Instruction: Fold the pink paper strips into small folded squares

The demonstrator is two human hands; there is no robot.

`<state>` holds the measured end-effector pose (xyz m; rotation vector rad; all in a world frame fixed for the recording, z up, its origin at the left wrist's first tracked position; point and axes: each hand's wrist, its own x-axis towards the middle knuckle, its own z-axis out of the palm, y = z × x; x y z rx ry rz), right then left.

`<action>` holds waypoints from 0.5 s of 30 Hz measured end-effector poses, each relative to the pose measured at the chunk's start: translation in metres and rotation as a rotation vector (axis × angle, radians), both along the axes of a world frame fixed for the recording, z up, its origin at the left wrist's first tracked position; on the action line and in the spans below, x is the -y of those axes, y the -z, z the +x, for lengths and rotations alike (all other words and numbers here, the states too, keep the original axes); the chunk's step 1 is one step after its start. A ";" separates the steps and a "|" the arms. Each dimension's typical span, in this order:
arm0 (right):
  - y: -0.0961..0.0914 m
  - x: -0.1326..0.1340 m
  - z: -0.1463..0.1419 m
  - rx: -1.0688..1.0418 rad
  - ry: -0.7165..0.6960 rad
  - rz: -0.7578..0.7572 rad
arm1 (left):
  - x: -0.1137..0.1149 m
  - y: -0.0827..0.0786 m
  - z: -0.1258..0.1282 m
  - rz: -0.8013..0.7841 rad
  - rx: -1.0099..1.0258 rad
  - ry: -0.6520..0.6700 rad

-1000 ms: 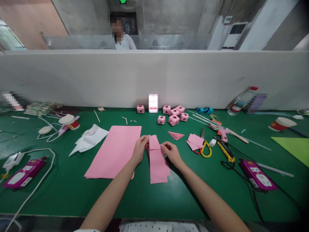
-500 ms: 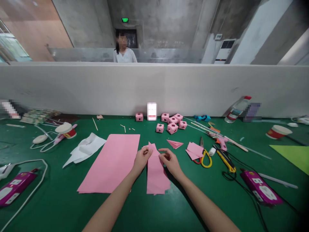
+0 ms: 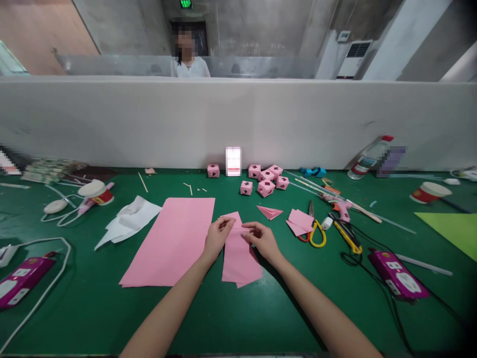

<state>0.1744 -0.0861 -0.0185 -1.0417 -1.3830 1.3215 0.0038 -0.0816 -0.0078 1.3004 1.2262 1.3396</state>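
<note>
Two or more overlapping strips of pink paper lie in front of me, their lower ends fanned slightly apart. My left hand pinches the top strip at its upper left edge. At the upper right edge, the thumb and forefinger of my right hand close on the paper, near a crease that runs across between both hands. A stack of larger pink sheets lies left of the strips. Beyond my right hand are a folded pink paper piece and small pink squares partly over the scissors.
Several pink paper cubes and a bright phone stand by the partition. Crumpled white paper lies left. Rightward are a glue gun, a yellow cutter, a bottle and a purple power strip. A person is beyond.
The view has tipped downward a little. The strip's upper part has shifted under my fingers and its lower end has turned slightly. Both hands stay at its upper edges.
</note>
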 end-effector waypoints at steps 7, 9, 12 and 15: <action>0.001 -0.001 0.000 -0.016 0.086 0.002 | 0.006 -0.009 -0.007 0.153 -0.292 -0.056; -0.001 -0.001 -0.001 -0.042 0.100 -0.002 | 0.008 -0.012 -0.008 0.177 -0.331 -0.047; -0.004 -0.002 0.000 -0.065 0.115 -0.003 | 0.010 -0.018 -0.010 0.178 -0.317 0.043; -0.004 -0.003 0.002 -0.064 0.118 0.010 | 0.011 -0.021 -0.010 0.166 -0.255 0.131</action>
